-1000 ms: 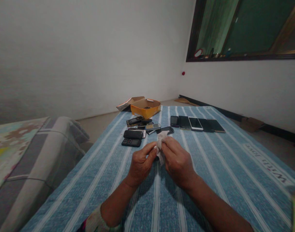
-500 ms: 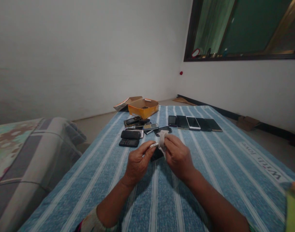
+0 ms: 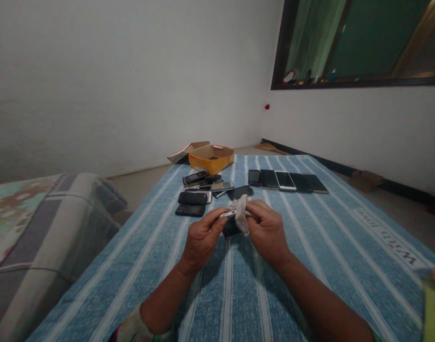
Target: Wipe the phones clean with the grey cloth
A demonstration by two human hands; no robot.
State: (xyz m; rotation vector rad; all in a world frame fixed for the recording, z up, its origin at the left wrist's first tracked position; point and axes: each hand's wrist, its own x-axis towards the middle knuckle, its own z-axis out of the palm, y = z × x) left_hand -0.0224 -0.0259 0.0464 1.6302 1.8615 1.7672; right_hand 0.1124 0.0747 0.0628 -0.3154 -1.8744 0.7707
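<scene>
My left hand (image 3: 202, 239) is closed around one end of a mobile phone (image 3: 228, 214), thumb and fingers pinching its pale edge. The dark face of the phone shows below that edge. A thin whitish cloth (image 3: 242, 214), perhaps a tissue, is draped over the other end of the phone. My right hand (image 3: 269, 231) grips this cloth and presses it against the phone. Just beyond the hands lies a dark phone (image 3: 241, 192) on the bed cover. Fingers hide part of the held phone.
Several old phones (image 3: 196, 179) are heaped to the left, with a black keypad phone (image 3: 190, 210) nearest. Smartphones (image 3: 285, 180) lie in a row on the right. An opened orange box (image 3: 212, 164) stands behind, on the blue striped cover (image 3: 310, 237). Another padded surface (image 3: 57, 228) is at far left.
My right hand has turned slightly and moved a little lower and outward with the cloth, so more of the phone's pale edge shows. My left hand keeps its hold.
</scene>
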